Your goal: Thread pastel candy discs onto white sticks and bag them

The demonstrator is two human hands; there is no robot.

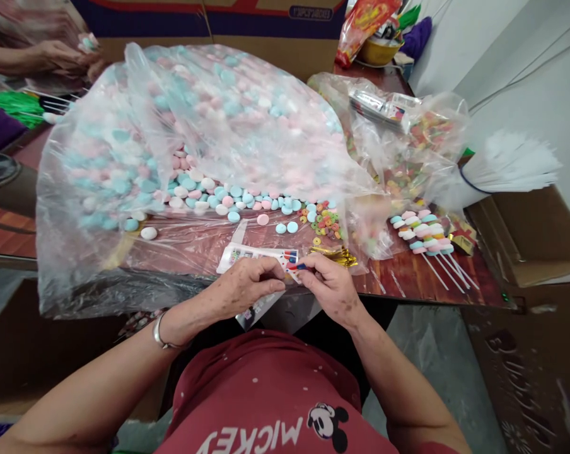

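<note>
Both hands are close together at the table's front edge. My right hand [333, 287] pinches the blue and red corner of a printed plastic bag [292, 267] between thumb and fingers. My left hand [250, 284] is closed at the other side of that bag, thumb against the bent fingers; its exact grip is partly hidden. Under and beside the left hand lie more printed bags [231, 257]. Just beyond the right hand are gold twist ties [337, 255] and loose coloured candy rings [326, 222].
A big clear bag [190, 120] of pink, blue and white candies spills several onto the table [374, 284]. Candy skewers [424, 234] lie at right, near white sticks [512, 164] in a container and a cardboard box [540, 239]. Another person's hands [62, 58] work at upper left.
</note>
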